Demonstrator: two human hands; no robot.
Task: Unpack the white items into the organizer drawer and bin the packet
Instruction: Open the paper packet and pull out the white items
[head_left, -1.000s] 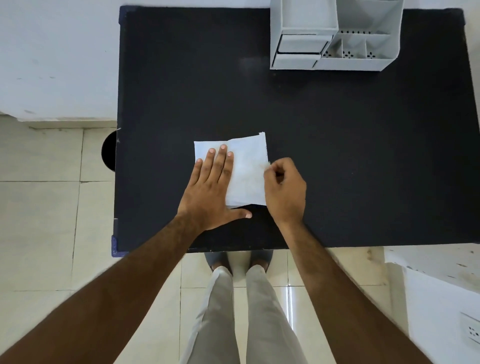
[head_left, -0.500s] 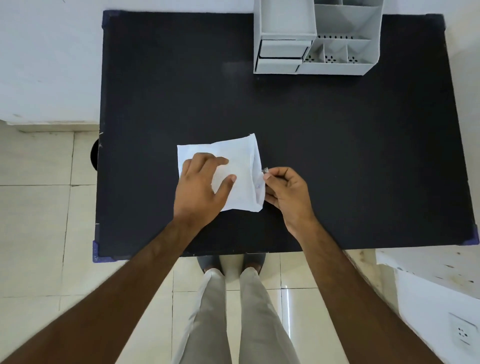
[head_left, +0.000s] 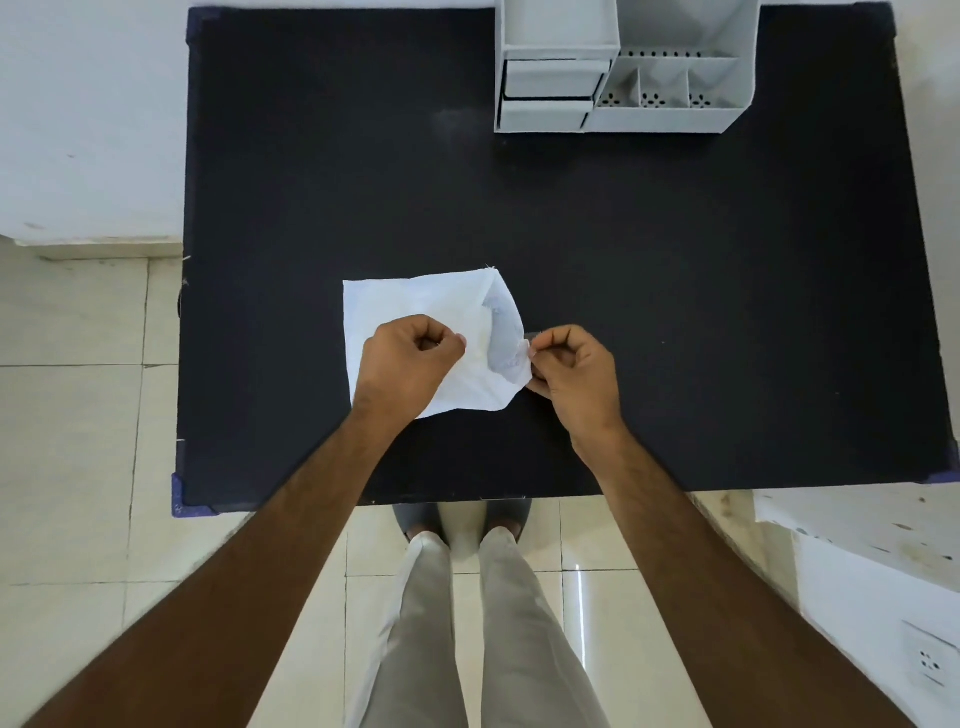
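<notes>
Now | packet lying near the table front edge, mouth facing right | left hand pinching its upper layer | right hand gripping the mouth edge, nearer the opening.

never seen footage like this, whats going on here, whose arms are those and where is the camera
There is no machine here. The camera sits on a person's head and looks forward and down, so the two bare arms reaching in from the bottom are that person's own, with their legs and feet showing below the table edge.

They stand at a black table. On it lies a white packet, its open mouth turned to the right. The left hand is closed on the packet's top layer. The right hand pinches the packet's open right edge between the fingertips. What is inside cannot be made out.

At the far edge of the table stands a grey organizer, with small drawers on its left side and open compartments on its right.
</notes>
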